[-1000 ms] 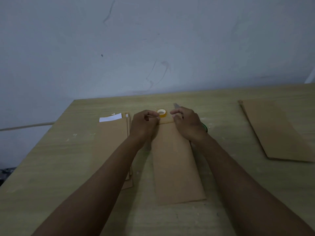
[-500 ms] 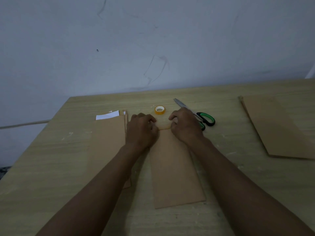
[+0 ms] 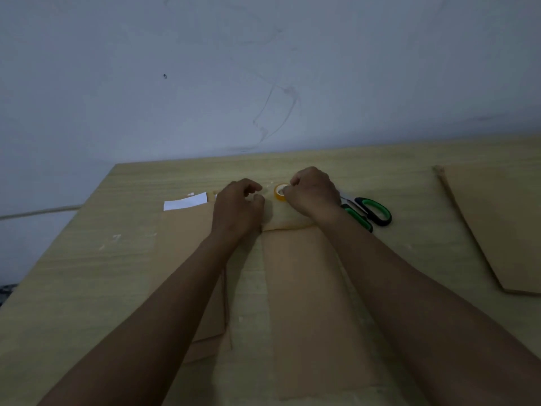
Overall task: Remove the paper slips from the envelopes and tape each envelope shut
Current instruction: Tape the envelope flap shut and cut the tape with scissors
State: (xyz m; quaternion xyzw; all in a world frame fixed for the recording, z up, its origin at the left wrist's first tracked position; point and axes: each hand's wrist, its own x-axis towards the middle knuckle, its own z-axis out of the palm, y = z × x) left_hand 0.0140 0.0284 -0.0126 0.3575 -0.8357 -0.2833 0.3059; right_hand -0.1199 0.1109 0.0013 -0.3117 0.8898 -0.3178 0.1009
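Head view: both hands (image 3: 238, 206) curled beside tape roll (image 3: 280, 193).

Wood table (image 3: 87, 273): 3 envelope lots, mid (image 3: 307, 288), L stack (image 3: 187, 230), R (image 3: 503, 230); tape roll (image 3: 278, 194); scissors (image 3: 371, 210).

On the pale wooden worktop (image 3: 87, 273) a brown envelope (image 3: 307, 288) lies lengthwise between the forearms. The right hand (image 3: 314, 191) has its fingers curled at the yellow tape roll (image 3: 280, 193), touching it. The left hand (image 3: 238, 206) hovers beside it, fingers loosely curled. Green-handled scissors (image 3: 370, 212) lie just right of the right wrist. A stack of envelopes (image 3: 187, 230) on the left shows a white paper slip (image 3: 184, 201). Another envelope (image 3: 497, 224) lies far right.
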